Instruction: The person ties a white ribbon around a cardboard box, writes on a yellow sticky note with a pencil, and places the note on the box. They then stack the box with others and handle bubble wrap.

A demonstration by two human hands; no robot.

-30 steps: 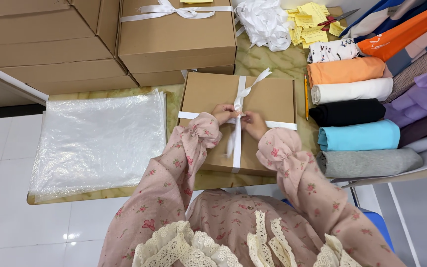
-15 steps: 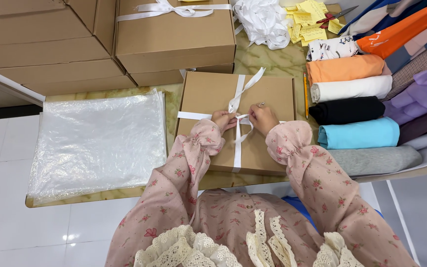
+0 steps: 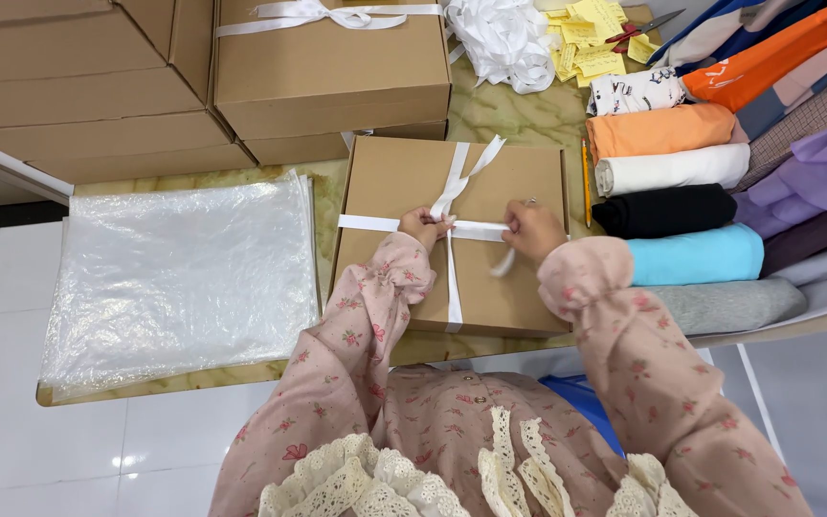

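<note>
The flat brown cardboard box lies on the marble table, near its front edge, crossed by a white ribbon; the left hand pinches the ribbon at the crossing, fingers closed on it; the right hand, just to the right, grips the ribbon's side strand; clear plastic bags lie left; folded fabrics sit stacked right

My packing table in a clothing shop, stacked cardboard boxes upper left, folded garments piled at right, plastic bags at left, ribbon heap and yellow notes up top
</note>
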